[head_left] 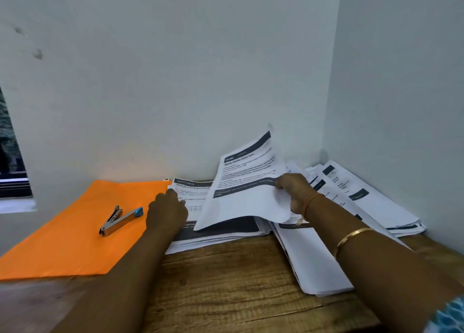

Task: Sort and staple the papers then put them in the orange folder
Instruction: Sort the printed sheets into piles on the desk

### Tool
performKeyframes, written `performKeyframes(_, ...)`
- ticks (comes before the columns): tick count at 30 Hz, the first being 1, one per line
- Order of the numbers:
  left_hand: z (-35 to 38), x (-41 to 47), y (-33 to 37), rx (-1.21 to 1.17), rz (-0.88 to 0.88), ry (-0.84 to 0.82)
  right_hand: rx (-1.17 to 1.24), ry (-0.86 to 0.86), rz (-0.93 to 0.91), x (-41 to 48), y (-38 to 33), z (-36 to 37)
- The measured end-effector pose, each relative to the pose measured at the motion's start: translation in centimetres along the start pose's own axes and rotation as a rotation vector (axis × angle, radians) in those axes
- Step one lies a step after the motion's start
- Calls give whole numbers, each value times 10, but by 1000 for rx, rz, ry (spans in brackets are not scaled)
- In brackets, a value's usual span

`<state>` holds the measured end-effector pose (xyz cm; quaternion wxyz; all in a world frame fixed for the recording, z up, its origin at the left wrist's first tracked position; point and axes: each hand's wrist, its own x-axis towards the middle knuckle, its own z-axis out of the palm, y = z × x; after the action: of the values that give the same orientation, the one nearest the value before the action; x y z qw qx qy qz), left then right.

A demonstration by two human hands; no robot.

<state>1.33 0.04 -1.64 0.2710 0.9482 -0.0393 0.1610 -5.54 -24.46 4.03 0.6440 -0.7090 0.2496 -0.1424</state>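
My right hand has its thumb and fingers pinched on the right edge of the lifted sheets, which stand tilted up off the middle stack with their printed side towards me. My left hand rests on the left part of that same stack, knuckles up. The fingers are tucked under out of sight, so I cannot tell whether they press flat or have hold of a page.

What the next move turns on, I think, is what lies to my left. The orange folder is flat on the table, its long axis running from near-left to far-right, and its far corner touches or slips under the middle stack just beside my left hand. The stapler lies on the folder along that same slant, blue end towards my left hand and jaws pointing away. So the left hand is much the nearer to both, while the right would have to cross the papers.

More papers fan out on the right: a pile under my right forearm and another in the corner, so I judge the sorting far from finished
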Motion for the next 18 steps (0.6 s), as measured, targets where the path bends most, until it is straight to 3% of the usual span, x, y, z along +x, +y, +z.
performKeyframes(7, -3, -1, -7, 273, -38, -88, 77, 174, -51, 12, -6, -23)
performKeyframes(18, -7, 5, -14, 98, -59, -37, -107, 208, -169, 28, -18, -19)
